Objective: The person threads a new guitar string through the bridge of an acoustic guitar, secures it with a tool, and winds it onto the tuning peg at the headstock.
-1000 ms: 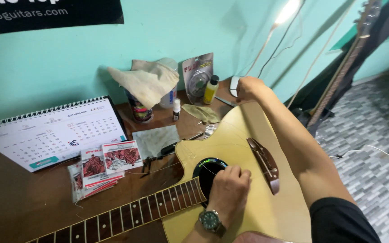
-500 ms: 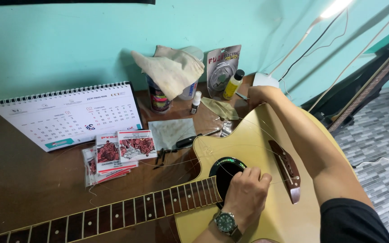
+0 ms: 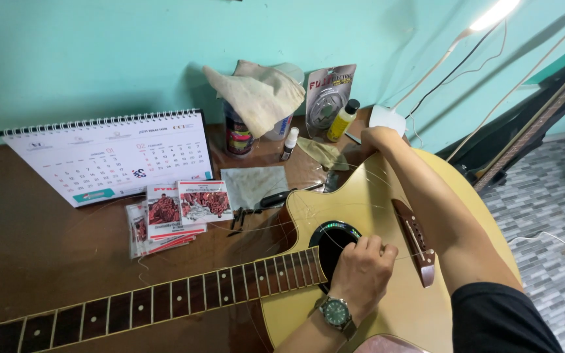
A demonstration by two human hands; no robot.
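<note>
While the acoustic guitar (image 3: pixel 387 261) is lying flat on the brown desk (image 3: pixel 40 261), little is changing from a second ago: the view is only tilting, and your hands are staying put. Your right hand (image 3: pixel 379 138) is resting curled over the upper edge of the body; whether it is gripping anything, I cannot tell. Your left hand (image 3: pixel 361 271) is hovering at the soundhole (image 3: pixel 332 240), fingers drawn together, apparently pinching a thin loose string (image 3: pixel 295 212), so the stringing work is holding there.
</note>
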